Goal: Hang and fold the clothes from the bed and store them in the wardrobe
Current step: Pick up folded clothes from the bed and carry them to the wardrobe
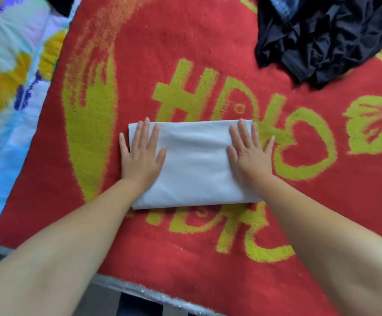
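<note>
Pressing flat with straight, spread fingers, the left hand (139, 153) and the right hand (250, 153) rest on opposite ends of a folded white cloth (194, 165), gripping nothing. The cloth lies at the centre of a red blanket (208, 258). Dark clothes (322, 35) sit crumpled at 1 o'clock, well apart.

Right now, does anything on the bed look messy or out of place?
Yes: the dark clothes lie crumpled in a heap at the far right of the red blanket, not yet folded. The white garment is a neat folded rectangle, with the left hand and right hand flat on it.
</note>
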`<state>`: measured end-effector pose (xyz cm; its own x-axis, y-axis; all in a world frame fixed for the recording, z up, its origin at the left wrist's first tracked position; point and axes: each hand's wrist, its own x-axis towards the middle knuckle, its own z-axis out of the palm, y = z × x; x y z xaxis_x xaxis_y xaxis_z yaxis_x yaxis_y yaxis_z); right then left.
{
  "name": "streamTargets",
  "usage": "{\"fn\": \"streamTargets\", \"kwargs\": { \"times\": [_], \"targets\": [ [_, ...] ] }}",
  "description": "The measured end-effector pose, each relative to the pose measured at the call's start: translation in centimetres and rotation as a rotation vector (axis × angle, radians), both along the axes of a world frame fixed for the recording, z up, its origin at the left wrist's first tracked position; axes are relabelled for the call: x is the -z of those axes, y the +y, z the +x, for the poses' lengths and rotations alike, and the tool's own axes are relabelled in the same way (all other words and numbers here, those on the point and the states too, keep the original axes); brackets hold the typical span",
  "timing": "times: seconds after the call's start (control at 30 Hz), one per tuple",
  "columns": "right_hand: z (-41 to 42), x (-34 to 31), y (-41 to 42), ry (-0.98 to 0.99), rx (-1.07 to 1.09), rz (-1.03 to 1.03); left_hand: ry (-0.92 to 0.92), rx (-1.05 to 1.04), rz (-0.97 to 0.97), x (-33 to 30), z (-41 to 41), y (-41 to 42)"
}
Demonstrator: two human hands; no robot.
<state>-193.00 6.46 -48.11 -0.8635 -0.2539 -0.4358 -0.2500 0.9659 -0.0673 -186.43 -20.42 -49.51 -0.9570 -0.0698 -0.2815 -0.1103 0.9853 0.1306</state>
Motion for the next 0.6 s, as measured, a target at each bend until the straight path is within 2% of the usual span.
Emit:
{"fn": "streamTargets", "kwargs": {
  "times": [0.1, 0.2, 0.27, 0.33, 0.4, 0.47, 0.6],
  "targets": [
    [-0.3, -0.5, 0.6, -0.075, -0.028, 0.061, -0.045, -0.037, -0.028, 0.0, -0.1, 0.4],
    [-0.5, -1.8, -0.5, -0.063, -0.041, 0.116, -0.092, -0.095, -0.050, -1.2, -0.2, 1.3],
    [0.9, -3.4, -1.2, -0.007, -0.170, 0.063, -0.083, 0.014, -0.028, -2.6, 1.0, 2.0],
    [3.6, -4.6, -1.4, 0.016, -0.386, -0.080, -0.053, 0.235, 0.012, -4.0, 3.7, 2.9],
    [7.0, -5.1, -1.1, -0.041, -0.560, -0.134, -0.061, 0.376, 0.030, -4.7, 6.9, 3.6],
    [9.2, -4.9, -0.7, -0.103, -0.566, -0.082, -0.096, 0.391, -0.021, -4.6, 8.9, 3.7],
    [8.9, -3.5, -1.2, -0.023, -0.414, -0.024, -0.104, 0.321, -0.137, -2.9, 8.4, 4.5]
  ]
}}
